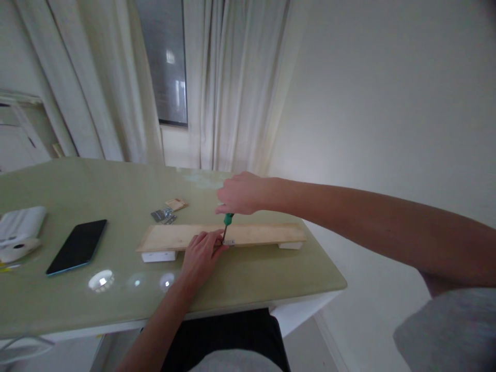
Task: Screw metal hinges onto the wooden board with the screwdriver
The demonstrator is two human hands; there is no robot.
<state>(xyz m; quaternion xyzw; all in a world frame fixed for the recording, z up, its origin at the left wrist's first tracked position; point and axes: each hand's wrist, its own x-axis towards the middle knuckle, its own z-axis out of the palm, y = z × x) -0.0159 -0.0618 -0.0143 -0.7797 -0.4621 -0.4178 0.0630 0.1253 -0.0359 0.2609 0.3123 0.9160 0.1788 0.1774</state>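
Observation:
My right hand [242, 194] is wrapped round the green handle of a screwdriver [228, 219], which stands nearly upright with its shaft pointing down. Its tip meets a small metal bracket [230, 242] at the near edge of a long pale wooden board [170, 237]. My left hand [202, 252] rests on that edge, fingers pinched at the bracket beside the screwdriver tip. Whether a screw sits under the tip is hidden by the fingers. The board lies raised on two white blocks, a left block [158, 256] and a right block [290, 246].
Behind the board lie small metal parts in a bag [163, 215] and a tan piece [176, 204]. A dark tablet [77, 247] and a white object [22, 225] lie to the left on the green table [127, 299]. A wall [387, 103] stands at right.

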